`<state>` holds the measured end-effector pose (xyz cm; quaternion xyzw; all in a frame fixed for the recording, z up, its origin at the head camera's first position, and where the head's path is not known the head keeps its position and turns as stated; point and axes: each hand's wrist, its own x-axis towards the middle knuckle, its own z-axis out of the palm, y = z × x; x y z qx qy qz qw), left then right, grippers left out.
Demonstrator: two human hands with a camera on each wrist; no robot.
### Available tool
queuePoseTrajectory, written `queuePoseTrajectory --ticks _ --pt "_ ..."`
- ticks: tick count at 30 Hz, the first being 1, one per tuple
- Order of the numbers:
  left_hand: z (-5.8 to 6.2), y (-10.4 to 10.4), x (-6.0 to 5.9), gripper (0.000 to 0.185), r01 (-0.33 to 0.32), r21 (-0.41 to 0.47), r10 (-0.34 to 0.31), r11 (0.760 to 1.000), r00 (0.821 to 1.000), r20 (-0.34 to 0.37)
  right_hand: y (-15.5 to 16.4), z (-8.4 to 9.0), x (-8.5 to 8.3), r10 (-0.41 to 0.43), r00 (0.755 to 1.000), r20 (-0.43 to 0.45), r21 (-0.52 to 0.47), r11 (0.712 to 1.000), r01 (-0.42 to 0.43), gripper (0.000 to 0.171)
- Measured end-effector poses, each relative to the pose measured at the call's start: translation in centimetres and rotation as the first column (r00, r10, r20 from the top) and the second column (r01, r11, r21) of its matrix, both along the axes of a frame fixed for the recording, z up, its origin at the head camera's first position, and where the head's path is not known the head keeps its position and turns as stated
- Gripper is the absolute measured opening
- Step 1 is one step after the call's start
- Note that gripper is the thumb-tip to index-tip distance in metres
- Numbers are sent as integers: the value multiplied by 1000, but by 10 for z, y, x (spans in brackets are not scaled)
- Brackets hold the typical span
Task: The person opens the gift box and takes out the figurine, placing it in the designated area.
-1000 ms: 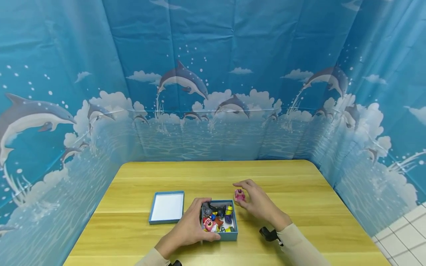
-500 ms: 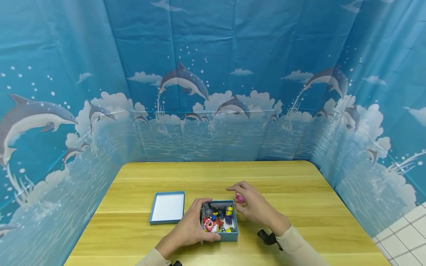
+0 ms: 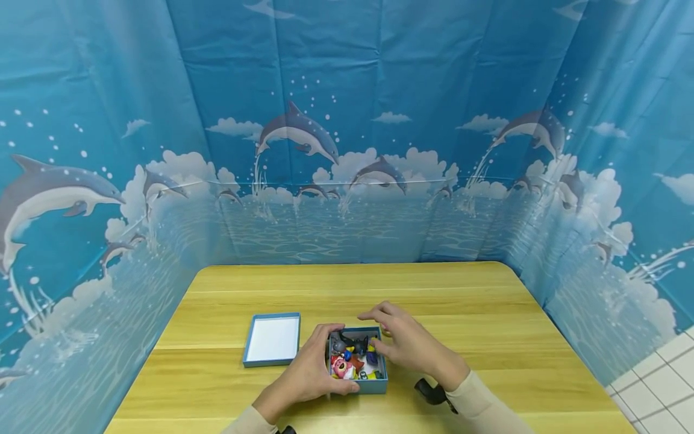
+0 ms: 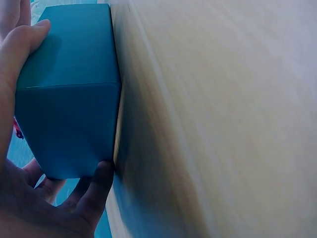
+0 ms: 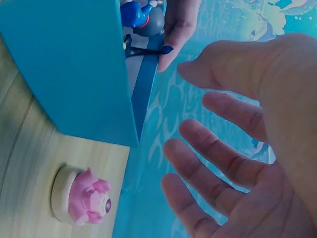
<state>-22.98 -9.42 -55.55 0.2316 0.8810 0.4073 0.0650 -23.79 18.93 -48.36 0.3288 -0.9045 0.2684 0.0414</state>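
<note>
The box [image 3: 356, 360] sits near the table's [image 3: 488, 313] front edge, with bare wood stretching behind it and to the right. The lid [image 3: 272, 338] lies just left of it, apart. The left hand [image 3: 309, 372] grips the box by its left wall, thumb along the near side. The right hand [image 3: 403, 340] hovers over the box's right rim, fingers spread and holding nothing. The pig [image 5: 84, 196] stands on the table beside the box, under that hand.

Bare table [image 3: 461, 289] from 12 to 3 o'clock of box [image 3: 374, 386]; lid [image 3: 271, 339] blocking 9 o'clock, pink toy [image 5: 84, 196] tucked at box's 2 o'clock.
</note>
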Motion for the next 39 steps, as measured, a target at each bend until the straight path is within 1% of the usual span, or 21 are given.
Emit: queuePoseTrajectory --ticks 3,6,11,22,31,36,39 --pt "0 0 0 125 2 -3 -2 1000 1000 -2 -3 0 1 3 1000 -21 23 1000 -2 52" --pt "0 0 0 125 4 -6 -4 1000 1000 -7 -6 1 2 4 1000 -18 35 999 -3 50" --pt "-1 0 0 124 6 -8 -6 1000 1000 -12 -9 2 4 14 999 29 33 999 -15 49" --pt "3 -1 1 124 15 -5 -15 1000 1000 -4 -17 -1 7 49 995 82 38 998 -52 50" --pt "2 -2 0 124 26 -14 -27 1000 1000 -14 -22 -2 9 89 986 139 1 996 -91 46" --pt "1 -2 0 124 29 -20 -29 999 999 -20 -23 -5 8 125 981 147 -26 992 -123 45" --pt "1 -3 0 123 26 -19 -26 999 999 -18 -24 -5 9 137 975 175 -43 990 -131 45"
